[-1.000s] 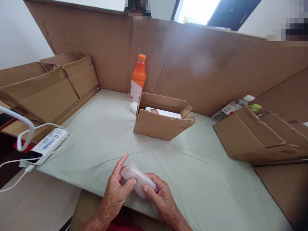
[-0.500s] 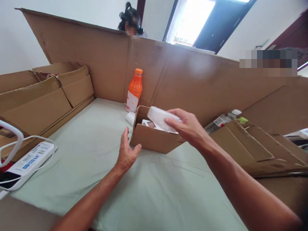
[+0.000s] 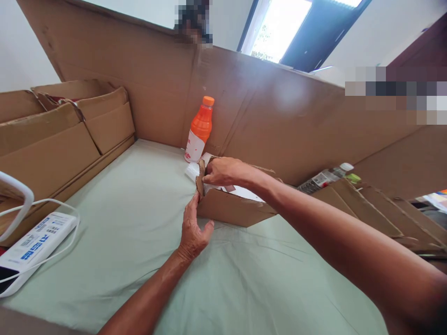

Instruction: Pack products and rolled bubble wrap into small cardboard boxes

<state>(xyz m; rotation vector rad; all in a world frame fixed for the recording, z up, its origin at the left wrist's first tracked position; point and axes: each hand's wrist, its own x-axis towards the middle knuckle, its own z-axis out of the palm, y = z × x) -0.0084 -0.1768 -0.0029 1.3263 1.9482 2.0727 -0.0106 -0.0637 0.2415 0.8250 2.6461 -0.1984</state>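
Head camera view, looking down and forward over both bare arms of the person wearing it. The left hand (image 3: 193, 228) is resting on a pale green cloth-covered table (image 3: 132, 260). Its fingers are pointing up along the near left corner of a small cardboard box (image 3: 233, 211), and its thumb is spreading out against the front wall. It is lying open and flat, bracing the box rather than gripping it.

The right hand (image 3: 223, 171) is reaching over the box from the right. Its fingers and thumb are curling together onto the top edge of the side flap (image 3: 200, 179), just above the left hand's fingertips.

The box is standing open directly between the two hands. White packaged contents (image 3: 244, 191) are lying inside it, under the right wrist. Judging from this, the filling looks well along, while the flaps are not yet folded shut.

Just beyond the right hand, an orange bottle (image 3: 199, 128) is standing upright against a tall cardboard wall (image 3: 279, 125). Well to the left of the left hand, a white power bank (image 3: 33, 244) with a white cable (image 3: 52, 204) is lying at the table edge. Past the right forearm, a clear bottle (image 3: 323, 177) is lying on its side beside flattened cardboard (image 3: 366, 209).
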